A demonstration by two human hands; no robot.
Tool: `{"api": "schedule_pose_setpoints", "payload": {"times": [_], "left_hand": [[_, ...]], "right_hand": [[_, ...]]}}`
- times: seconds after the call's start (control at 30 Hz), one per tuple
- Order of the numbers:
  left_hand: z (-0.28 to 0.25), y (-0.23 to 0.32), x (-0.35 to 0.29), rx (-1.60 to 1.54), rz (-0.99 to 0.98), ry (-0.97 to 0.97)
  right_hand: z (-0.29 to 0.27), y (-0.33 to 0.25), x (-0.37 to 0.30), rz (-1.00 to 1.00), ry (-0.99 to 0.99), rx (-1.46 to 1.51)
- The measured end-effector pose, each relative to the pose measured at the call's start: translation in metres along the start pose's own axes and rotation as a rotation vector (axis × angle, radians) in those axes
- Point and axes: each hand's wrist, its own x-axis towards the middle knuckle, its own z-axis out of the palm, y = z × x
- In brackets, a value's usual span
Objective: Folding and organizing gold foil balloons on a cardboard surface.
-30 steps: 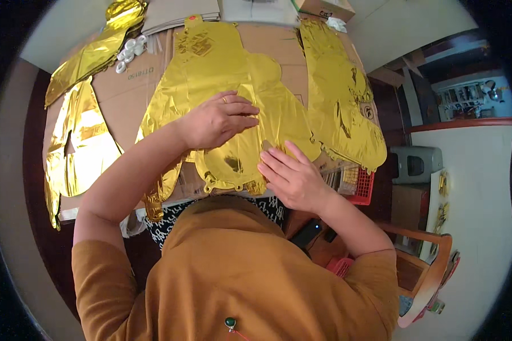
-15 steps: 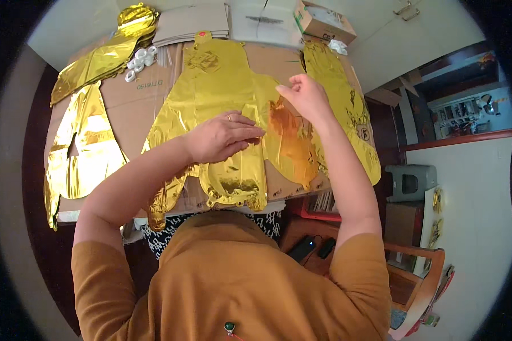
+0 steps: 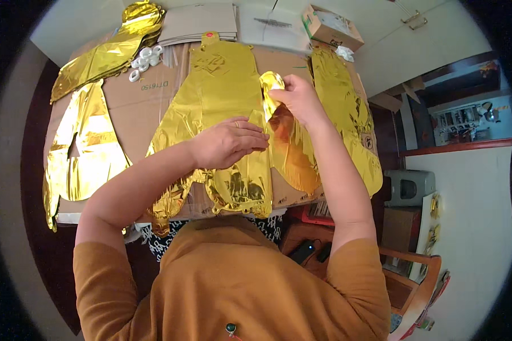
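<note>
A flat gold foil balloon [image 3: 225, 85] lies spread in the middle of the cardboard-covered table, a small red dot on its top tab. Its right-hand flap [image 3: 272, 85] is lifted and curls over at the top. My right hand [image 3: 299, 101] pinches that flap's edge between thumb and fingers. Lower on the balloon, my left hand [image 3: 229, 143] rests with fingers stretched out, the fingertips beside the fold line of the flap. The foil under my left palm is hidden.
Another gold foil piece [image 3: 347, 108] lies at the right, and one [image 3: 88, 148] at the left. Stacked gold foil [image 3: 97, 59], white tape rolls [image 3: 145, 58] and cardboard sheets [image 3: 199, 23] sit toward the back. An open box [image 3: 332, 28] stands back right, a wooden chair [image 3: 421, 273] lower right.
My right hand has closed on the flap's edge and drawn it up and leftward, so its top now curls over. My left hand stays on the balloon. The whole view has shifted slightly.
</note>
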Motion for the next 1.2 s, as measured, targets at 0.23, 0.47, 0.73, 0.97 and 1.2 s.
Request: {"api": "schedule_pose_setpoints", "payload": {"times": [0.23,0.47,0.73,0.97,1.2], "left_hand": [[0.002,-0.001,-0.002,0.006,-0.03,-0.021],[0.001,-0.002,-0.003,0.005,-0.028,-0.025],[0.001,-0.004,-0.004,0.029,-0.013,-0.045],[0.001,-0.003,-0.005,0.042,-0.027,-0.064],[0.0,0.0,-0.004,-0.011,0.018,0.081]], "right_hand": [[0.001,0.021,-0.021,-0.228,0.05,-0.167],[0.014,0.024,-0.023,-0.872,0.107,-0.804],[0.017,0.032,-0.025,-0.825,0.03,-0.781],[0.011,0.036,-0.022,-0.841,0.055,-0.772],[0.011,0.036,-0.021,-0.888,0.042,-0.848]]}}
